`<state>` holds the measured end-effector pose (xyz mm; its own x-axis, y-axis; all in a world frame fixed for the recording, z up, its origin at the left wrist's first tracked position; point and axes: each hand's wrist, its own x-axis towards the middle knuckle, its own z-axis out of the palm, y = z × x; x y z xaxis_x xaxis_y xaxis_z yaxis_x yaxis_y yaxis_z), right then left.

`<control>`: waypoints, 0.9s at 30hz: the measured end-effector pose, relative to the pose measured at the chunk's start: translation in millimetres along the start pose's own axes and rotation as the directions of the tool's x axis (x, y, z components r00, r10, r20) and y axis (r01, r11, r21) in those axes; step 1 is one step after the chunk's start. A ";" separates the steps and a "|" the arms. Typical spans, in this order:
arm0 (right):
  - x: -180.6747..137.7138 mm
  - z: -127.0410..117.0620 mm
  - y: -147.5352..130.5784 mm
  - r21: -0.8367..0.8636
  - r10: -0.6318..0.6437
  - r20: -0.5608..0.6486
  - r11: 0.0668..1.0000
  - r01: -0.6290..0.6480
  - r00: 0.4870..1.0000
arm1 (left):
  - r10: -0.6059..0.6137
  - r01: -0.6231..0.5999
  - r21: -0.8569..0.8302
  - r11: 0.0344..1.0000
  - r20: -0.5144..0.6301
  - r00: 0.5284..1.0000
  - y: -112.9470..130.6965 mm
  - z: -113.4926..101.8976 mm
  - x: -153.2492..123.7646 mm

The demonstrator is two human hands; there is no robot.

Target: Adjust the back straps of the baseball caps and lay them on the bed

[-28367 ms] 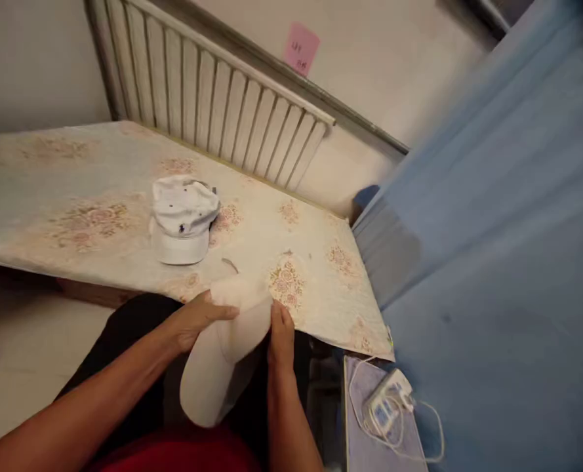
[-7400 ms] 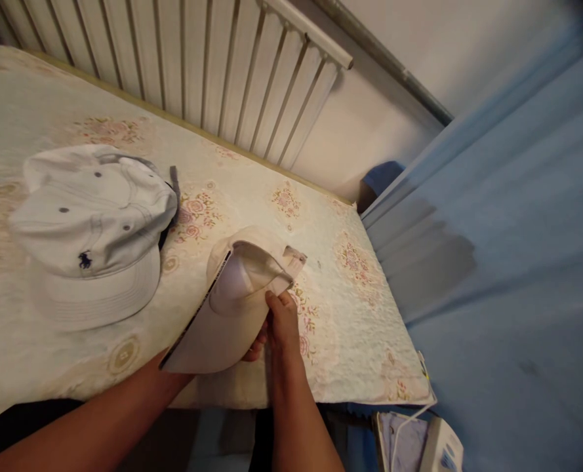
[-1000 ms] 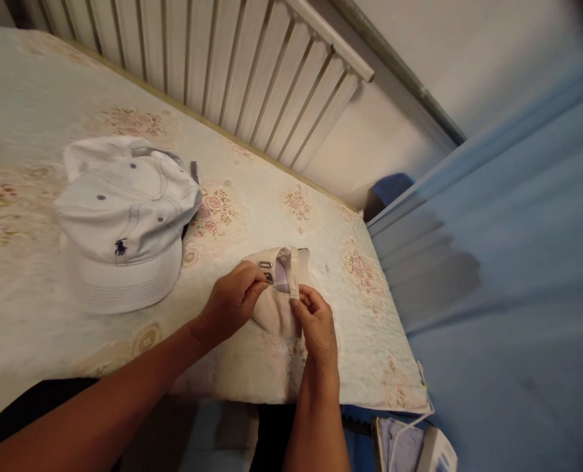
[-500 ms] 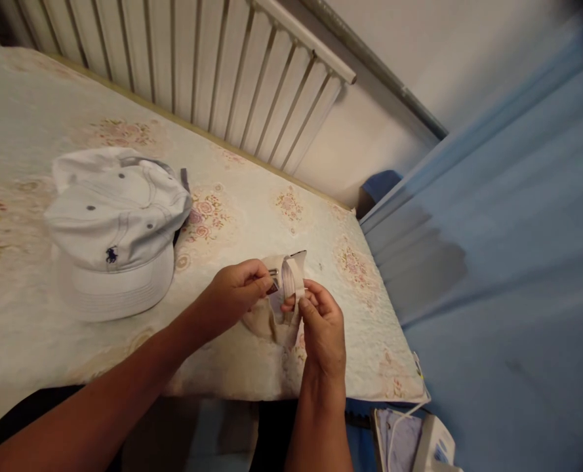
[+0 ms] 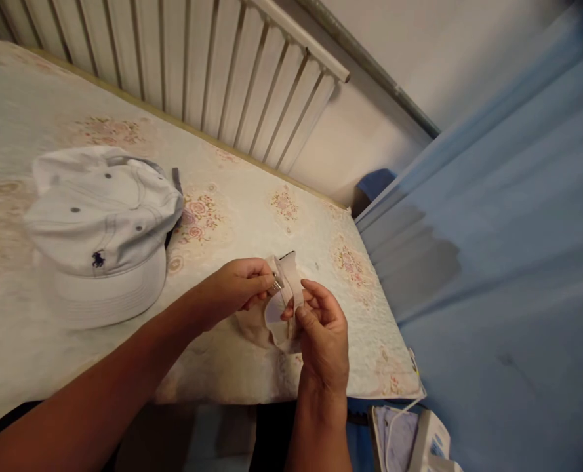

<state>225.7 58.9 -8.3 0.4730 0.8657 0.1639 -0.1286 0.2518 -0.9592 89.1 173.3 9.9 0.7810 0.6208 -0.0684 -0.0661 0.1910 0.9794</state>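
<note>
My left hand (image 5: 252, 283) is closed in a pinch, thumb and fingers on a small silver metal piece (image 5: 276, 284) that looks like a buckle or clasp. It lies against a beige cloth item (image 5: 256, 326), soft and gathered, with a pale inside and a narrow dark edge at its top. On the item's right side, my right hand (image 5: 324, 328) pinches a beige cloth band (image 5: 297, 295) between thumb and fingers. To the left, apart from both hands, a white cap (image 5: 109, 229) with a small dark horse-and-rider emblem rests brim toward me.
A floral-patterned cover (image 5: 212, 367) spreads under everything. White radiator bars (image 5: 197, 78) run along the wall behind. A blue curtain (image 5: 507, 262) hangs at the right. Below the right corner stand a white box (image 5: 431, 442) and a cable (image 5: 394, 426).
My left hand has moved the metal piece slightly down against the band, and the cloth opening has turned a little. My right hand keeps its pinch. The view has shifted slightly.
</note>
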 end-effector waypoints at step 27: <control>-1.6 -9.3 -0.5 -0.520 -0.148 -0.034 0.847 0.108 0.988 | -0.041 0.045 -0.215 0.976 0.021 0.999 -6.7 -7.7 10.1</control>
<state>233.1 53.4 -10.2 0.5164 0.8037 0.2956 0.3955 0.0823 -0.9148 92.6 184.1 1.2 0.7957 0.5966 -0.1046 -0.1632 0.3775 0.9115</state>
